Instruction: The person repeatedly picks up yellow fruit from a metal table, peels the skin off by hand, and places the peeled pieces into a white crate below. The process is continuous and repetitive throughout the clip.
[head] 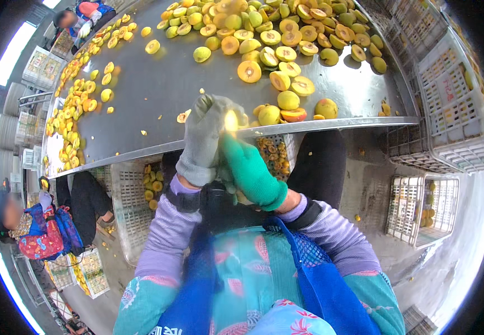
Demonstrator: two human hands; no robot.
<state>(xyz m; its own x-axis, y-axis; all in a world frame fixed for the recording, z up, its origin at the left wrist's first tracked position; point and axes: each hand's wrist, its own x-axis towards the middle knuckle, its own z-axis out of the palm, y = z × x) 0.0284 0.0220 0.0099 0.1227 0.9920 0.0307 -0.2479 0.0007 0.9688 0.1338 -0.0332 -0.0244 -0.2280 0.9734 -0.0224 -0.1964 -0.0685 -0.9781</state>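
My left hand [209,134], in a grey knit glove, is closed around a yellow halved stone fruit [231,120] just above the near edge of the metal table [158,96]. Against that fruit presses my right hand [248,169] in a green glove; its fingers are curled and blurred, and whether they hold a small tool cannot be told. Halved fruits with brown pits or hollows [249,71] are heaped at the far middle and right of the table. Several fruits [269,115] sit by the near edge, right of my hands. Small scraps lie on the metal.
Beneath the table edge stands a crate of fruit pieces [273,155]. A white plastic crate [133,209] is at my left, another [422,209] on the floor at right, with stacked crates [451,92] above it. Two co-workers [40,234] [84,25] sit along the left side.
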